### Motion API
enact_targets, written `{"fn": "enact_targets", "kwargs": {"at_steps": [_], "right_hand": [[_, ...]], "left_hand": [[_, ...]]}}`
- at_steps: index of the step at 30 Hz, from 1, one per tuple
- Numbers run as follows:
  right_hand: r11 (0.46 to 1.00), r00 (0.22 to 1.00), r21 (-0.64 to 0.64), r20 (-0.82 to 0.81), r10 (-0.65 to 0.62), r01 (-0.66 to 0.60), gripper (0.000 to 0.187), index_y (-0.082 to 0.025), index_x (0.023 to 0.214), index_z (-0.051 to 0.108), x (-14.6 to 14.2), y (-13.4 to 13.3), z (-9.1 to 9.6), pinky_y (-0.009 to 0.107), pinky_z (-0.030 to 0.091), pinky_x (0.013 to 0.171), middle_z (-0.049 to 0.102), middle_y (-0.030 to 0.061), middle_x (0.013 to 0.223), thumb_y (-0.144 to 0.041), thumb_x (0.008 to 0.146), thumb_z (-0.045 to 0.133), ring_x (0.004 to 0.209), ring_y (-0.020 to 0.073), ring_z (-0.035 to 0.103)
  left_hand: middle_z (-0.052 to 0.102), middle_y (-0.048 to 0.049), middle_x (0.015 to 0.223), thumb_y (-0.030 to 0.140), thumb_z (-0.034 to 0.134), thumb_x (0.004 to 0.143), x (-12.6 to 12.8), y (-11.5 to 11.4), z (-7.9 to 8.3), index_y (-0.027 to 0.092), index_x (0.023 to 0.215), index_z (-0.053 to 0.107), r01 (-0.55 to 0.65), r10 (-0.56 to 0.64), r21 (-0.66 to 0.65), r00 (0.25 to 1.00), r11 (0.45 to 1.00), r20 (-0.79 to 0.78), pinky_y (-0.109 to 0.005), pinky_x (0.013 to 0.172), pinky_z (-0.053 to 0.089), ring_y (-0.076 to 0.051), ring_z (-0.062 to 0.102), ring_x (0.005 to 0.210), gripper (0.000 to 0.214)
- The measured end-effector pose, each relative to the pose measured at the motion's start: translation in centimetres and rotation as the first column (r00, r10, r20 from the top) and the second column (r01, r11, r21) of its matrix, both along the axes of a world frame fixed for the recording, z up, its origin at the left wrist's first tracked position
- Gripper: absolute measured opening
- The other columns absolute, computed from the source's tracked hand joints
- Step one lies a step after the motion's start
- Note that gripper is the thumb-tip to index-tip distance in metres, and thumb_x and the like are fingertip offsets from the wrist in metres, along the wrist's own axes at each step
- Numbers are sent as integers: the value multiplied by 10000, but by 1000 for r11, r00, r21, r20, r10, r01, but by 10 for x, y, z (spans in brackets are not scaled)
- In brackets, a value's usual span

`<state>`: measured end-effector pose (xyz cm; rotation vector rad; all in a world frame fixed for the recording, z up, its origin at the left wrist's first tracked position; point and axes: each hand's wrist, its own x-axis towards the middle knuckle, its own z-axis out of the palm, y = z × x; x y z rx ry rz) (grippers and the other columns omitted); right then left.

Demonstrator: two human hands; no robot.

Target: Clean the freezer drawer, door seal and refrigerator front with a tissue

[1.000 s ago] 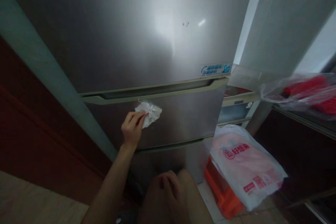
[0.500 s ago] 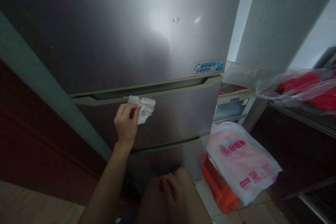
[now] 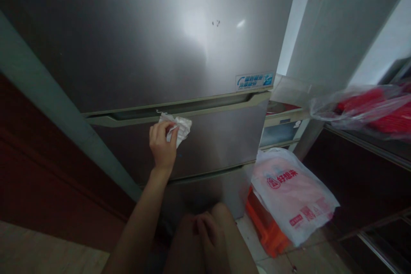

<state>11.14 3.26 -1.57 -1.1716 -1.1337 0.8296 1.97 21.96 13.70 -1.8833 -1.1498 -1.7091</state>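
My left hand [image 3: 162, 147] pinches a crumpled white tissue [image 3: 183, 130] between thumb and fingers. It holds the tissue against the front of the fridge's middle drawer [image 3: 221, 135], just below the recessed handle strip [image 3: 199, 111]. A thin shred of tissue sticks up near the handle recess. Low in the view, my right hand [image 3: 210, 235] rests between my knees with its fingers curled in, and nothing shows in them. Above is the silver fridge door [image 3: 144, 51] with a blue-lettered sticker [image 3: 254, 81]; the lower drawer [image 3: 208, 192] sits in shadow behind my knees.
Right of the fridge, a white plastic bag [image 3: 292, 197] with red print lies over an orange crate [image 3: 266, 231] on the tiled floor. Clear plastic with red contents [image 3: 379, 107] juts in at the right. A dark red panel [image 3: 48, 171] stands at the left.
My left hand has shifted a little right and up with the tissue, and its fingers have turned on it. My right hand stays on my knees. The view has shifted slightly.
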Motion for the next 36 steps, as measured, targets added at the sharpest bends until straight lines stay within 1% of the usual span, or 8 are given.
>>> {"fn": "enact_targets", "kwargs": {"at_steps": [5, 9, 15, 18, 21, 25, 32, 36], "right_hand": [[1000, 1000, -1, -7, 24, -24, 351, -231, 732, 669, -3, 1, -5, 214, 469, 628, 647, 11, 691, -446, 918, 463, 656, 144, 608], [1000, 1000, -10, -23, -14, 13, 335, -227, 721, 671, -1, 1, -5, 222, 470, 628, 651, 16, 691, -455, 898, 501, 657, 152, 607], [999, 1000, -41, 9, -15, 15, 337, -239, 716, 690, 2, 1, -4, 233, 480, 639, 665, 21, 686, -454, 893, 500, 661, 167, 624], [999, 1000, -53, 4, 6, -6, 338, -224, 731, 689, 2, 0, -7, 229, 477, 653, 675, 29, 717, -451, 893, 498, 694, 169, 633], [997, 1000, -71, -16, 2, -3, 357, -207, 741, 679, 3, -2, -11, 226, 474, 662, 676, 39, 739, -466, 893, 487, 717, 170, 633], [994, 1000, -102, 15, 26, -25, 397, -191, 687, 645, 7, -9, -14, 225, 453, 642, 657, 41, 711, -481, 896, 473, 693, 167, 616], [996, 999, -81, 15, 39, -38, 425, -184, 695, 652, 5, -17, -16, 221, 450, 635, 651, 41, 710, -505, 901, 466, 682, 159, 601], [997, 998, -50, 22, 54, -53, 407, -177, 685, 639, -1, -19, -15, 218, 444, 638, 627, 33, 686, -494, 892, 492, 669, 149, 580]], "left_hand": [[678, -47, 902, 266, 579, 888, 11, 10, -5, 192, 902, 635, 53, -49, 66, 997, 996, -54, -336, 839, 455, -190, 592, 882, 94], [697, -58, 906, 248, 571, 895, 4, 17, -18, 194, 910, 665, 168, -147, 68, 959, 983, -243, -340, 840, 473, -188, 620, 876, 110], [724, -80, 996, 142, 451, 936, -18, 17, -82, 184, 1032, 671, 384, -360, -123, 641, 915, -678, -326, 857, 512, -186, 661, 958, 244], [737, -76, 951, 129, 404, 949, -25, 15, -114, 180, 971, 681, 425, -421, -220, 464, 878, -779, -305, 844, 529, -166, 682, 898, 282], [736, -74, 935, 132, 368, 959, -29, 14, -128, 196, 955, 678, 429, -445, -275, 370, 860, -815, -288, 836, 534, -144, 688, 874, 317], [722, -67, 900, 127, 358, 963, -35, 18, -117, 178, 921, 662, 452, -365, -188, 346, 872, -864, -282, 816, 534, -142, 676, 859, 311], [699, -74, 935, 128, 408, 949, -42, 16, -74, 149, 888, 618, 361, -131, 37, 429, 932, -894, -305, 777, 528, -171, 651, 842, 220], [705, -73, 937, 118, 370, 959, -42, 11, -72, 140, 946, 616, 360, -104, 75, 453, 930, -885, -302, 770, 537, -174, 661, 861, 247]]}}
